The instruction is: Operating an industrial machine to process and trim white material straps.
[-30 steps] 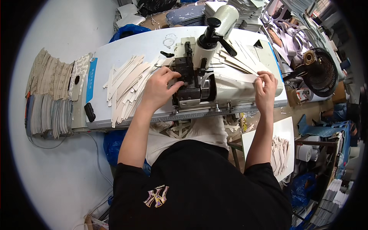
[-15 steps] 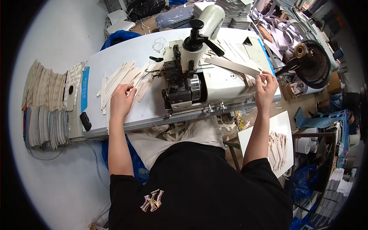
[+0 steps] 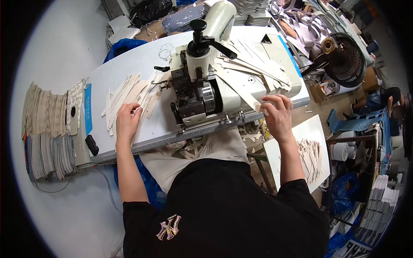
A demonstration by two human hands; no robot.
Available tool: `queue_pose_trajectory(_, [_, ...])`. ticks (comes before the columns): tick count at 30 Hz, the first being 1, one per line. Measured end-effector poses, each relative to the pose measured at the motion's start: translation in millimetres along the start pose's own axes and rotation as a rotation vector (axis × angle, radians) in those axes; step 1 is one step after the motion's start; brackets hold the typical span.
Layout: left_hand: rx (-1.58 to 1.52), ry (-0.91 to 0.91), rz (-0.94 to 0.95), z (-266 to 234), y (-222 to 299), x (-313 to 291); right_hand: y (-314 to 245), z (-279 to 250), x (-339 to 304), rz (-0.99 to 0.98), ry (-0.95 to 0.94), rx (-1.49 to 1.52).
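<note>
My right hand (image 3: 277, 116) pinches the near end of a long cream strip (image 3: 238, 91), which slants across the white machine bed toward the metal wheel. More cream strips (image 3: 254, 64) lie fanned out behind it on the bed. At the middle of the table stands a skiving-type machine (image 3: 195, 92) with a black head, a silver wheel and a black knob on top. My left hand (image 3: 128, 122) rests by a loose pile of cream strips (image 3: 129, 92) left of the machine. Its fingers are loosely bent, with a gap between thumb and fingertips.
A ruler edge (image 3: 163, 139) runs along the table front. Stacked sheets (image 3: 51, 150) stand at the left, and a black fan (image 3: 344, 60) at the right. Thin offcuts lie on a white board (image 3: 284, 150) beside my right arm. Another person bends over at the far right.
My right hand has moved left and nearer, swinging the strip to a steeper slant toward the wheel. My left hand stays by the left pile. The whole view has shifted slightly.
</note>
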State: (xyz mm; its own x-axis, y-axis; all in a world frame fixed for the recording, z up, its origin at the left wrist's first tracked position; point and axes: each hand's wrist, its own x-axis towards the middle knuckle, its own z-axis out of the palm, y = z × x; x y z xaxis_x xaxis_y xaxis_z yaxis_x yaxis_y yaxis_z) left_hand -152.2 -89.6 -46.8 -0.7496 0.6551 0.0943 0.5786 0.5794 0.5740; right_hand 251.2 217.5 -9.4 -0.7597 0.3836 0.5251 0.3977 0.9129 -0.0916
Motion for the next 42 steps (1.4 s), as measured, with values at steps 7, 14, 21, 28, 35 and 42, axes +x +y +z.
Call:
queue_pose_trajectory(7, [0.010,-0.018,-0.014,-1.0,-3.1,-2.7,-5.5,-4.9,5.4,-0.010,0.009,0.053])
queue_pose_trajectory(14, [0.017,-0.011,-0.077,-3.2,-13.5,-5.2,20.7,12.2,56.1,0.520,0.353,0.463])
queue_pose_trajectory(21, [0.220,0.164,-0.032,-1.8,-41.3,8.6,96.2,10.4,70.4,0.711,-0.126,-0.128])
queue_pose_trajectory(28, [0.295,0.182,0.046,16.2,-50.8,34.2,21.1,19.4,91.1,0.199,0.051,-0.065])
queue_pose_trajectory(35, [0.199,0.112,-0.039,12.3,-55.6,39.4,12.5,62.9,108.6,0.177,-0.249,-0.075])
queue_pose_trajectory(42, [-0.028,0.190,-0.031,3.9,-42.3,34.9,15.3,60.7,101.6,0.352,-0.247,-0.147])
